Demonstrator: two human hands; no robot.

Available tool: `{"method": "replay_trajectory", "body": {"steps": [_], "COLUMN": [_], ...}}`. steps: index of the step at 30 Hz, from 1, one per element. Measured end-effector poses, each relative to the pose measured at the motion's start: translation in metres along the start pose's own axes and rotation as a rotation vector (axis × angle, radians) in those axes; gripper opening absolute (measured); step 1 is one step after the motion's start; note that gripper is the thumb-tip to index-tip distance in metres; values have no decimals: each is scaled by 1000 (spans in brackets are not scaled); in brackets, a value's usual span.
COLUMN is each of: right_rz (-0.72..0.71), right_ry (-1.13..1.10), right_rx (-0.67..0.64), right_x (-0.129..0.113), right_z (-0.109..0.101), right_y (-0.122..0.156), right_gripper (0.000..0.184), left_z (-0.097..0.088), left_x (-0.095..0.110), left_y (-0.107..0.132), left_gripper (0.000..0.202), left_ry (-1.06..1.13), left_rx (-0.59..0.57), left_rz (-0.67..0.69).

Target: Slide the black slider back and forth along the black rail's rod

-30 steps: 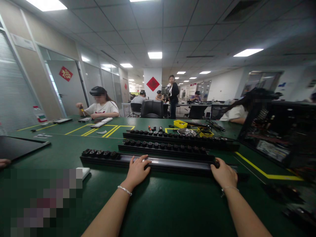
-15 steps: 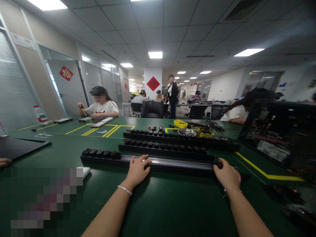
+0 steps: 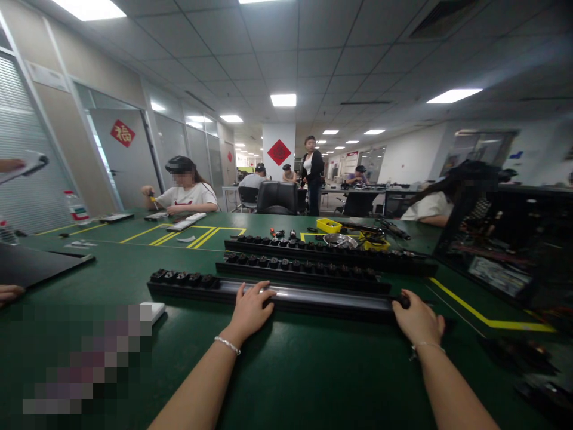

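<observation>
A long black rail lies across the table before me, with several small black socket-like pieces seated in its left end. My left hand lies over the middle of this rail, fingers across its top and far edge, gripping it. At the rail's right end, my right hand is closed round a small rounded black piece, mostly covered by the fingers. Two similar black rails, the nearer rail and the farther rail, lie behind, holding rows of the same pieces.
A yellow tray and a metal dish stand beyond the rails. An open black computer case is on the right. Dark parts lie near the right edge. Another person's hand rests at the far left. A co-worker sits opposite.
My right hand has moved slightly to the right, and more of the black piece at its fingertips shows. My left hand stays on the rail. A person's hand with a white object has appeared far left.
</observation>
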State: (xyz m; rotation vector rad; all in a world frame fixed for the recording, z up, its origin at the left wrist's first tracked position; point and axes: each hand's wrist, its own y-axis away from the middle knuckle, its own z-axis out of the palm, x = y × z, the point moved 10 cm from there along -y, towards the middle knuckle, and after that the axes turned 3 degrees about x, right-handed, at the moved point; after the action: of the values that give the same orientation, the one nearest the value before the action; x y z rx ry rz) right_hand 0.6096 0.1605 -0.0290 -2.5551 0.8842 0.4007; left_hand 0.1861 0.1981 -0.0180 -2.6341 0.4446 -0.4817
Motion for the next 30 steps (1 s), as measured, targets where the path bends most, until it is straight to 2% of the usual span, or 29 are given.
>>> {"method": "replay_trajectory", "body": {"steps": [7,14,23,30], "right_rz": [-23,41,-1,23], "right_ry": [-21,-62,-15,25], "right_rx": [9,-20,-7,-28], "right_x": [2,8,6,11], "right_z": [-1,0,-1,0], "right_y": [0,-1,-4,-7], "right_gripper": [54,54,52,54], "left_z": [-1,0,0,0], "left_x": [0,0,0,-1], "left_y": [0,0,0,0], "left_gripper": [26,27,27,27], "left_ry": [-3,0,-2,-9], "left_rx": [3,6,0,7], "left_rz": [7,4,-4,2]}}
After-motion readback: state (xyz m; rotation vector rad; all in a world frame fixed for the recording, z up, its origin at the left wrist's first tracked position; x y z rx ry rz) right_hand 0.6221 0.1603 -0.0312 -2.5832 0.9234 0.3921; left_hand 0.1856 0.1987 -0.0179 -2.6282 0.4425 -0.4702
